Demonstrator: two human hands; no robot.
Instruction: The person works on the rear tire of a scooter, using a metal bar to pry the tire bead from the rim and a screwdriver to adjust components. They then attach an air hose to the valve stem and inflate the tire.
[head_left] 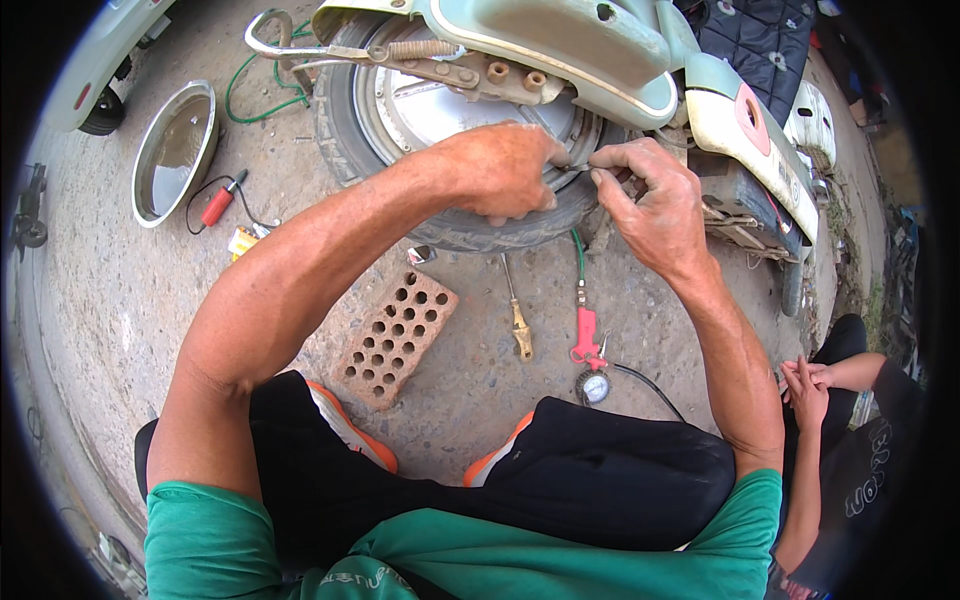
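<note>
A scooter wheel with a black tyre (468, 232) and a silver hub (430, 120) lies under the pale green scooter bodywork in front of me. My left hand (505, 172) is over the near part of the wheel, its fingers curled closed. Just to the right, my right hand (655, 200) pinches with thumb and forefinger at the tyre's inner edge. A small, thin metallic piece (577, 168) shows between the two hands' fingertips. Its kind is too small to make out, and the left fingertips are partly hidden.
Near my feet lie a perforated brick (398, 338), a screwdriver (519, 325) and a red tyre inflator (586, 335) with a round gauge. Leftward are a metal basin (176, 155) of water, a red-handled tool (216, 207) and a green hose (232, 95). Another person's hands (806, 385) rest at right.
</note>
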